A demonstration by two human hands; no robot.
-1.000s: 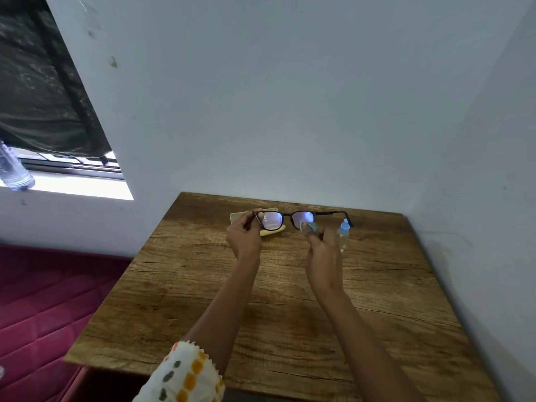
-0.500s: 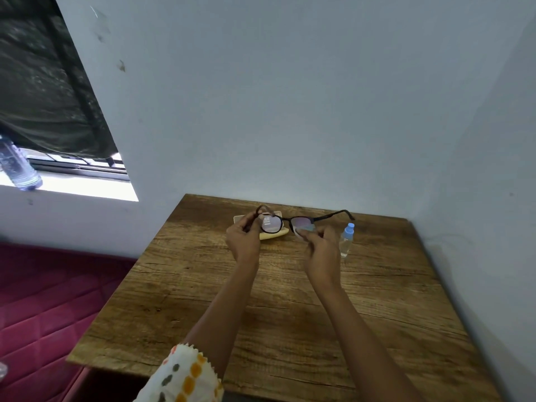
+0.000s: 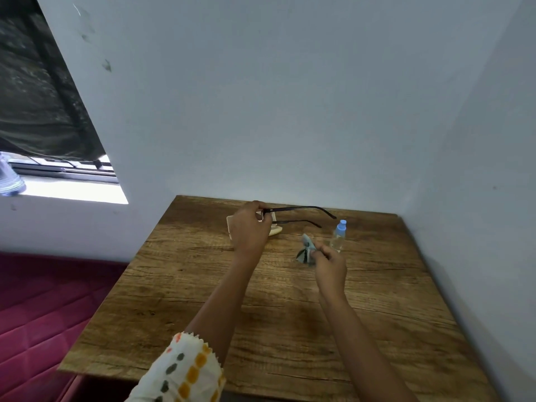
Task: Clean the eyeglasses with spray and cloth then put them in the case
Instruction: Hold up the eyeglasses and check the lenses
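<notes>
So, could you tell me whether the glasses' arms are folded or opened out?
Opened out: both arms of the glasses stretch straight away from the left hand gripping the front.

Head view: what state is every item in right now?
Eyeglasses: arms unfolded, held up by left hand.
Cloth: crumpled, pinched by right hand.
Spray bottle: upright, capped, on table.
Case: on table, mostly hidden behind left hand; open or shut unclear.
</notes>
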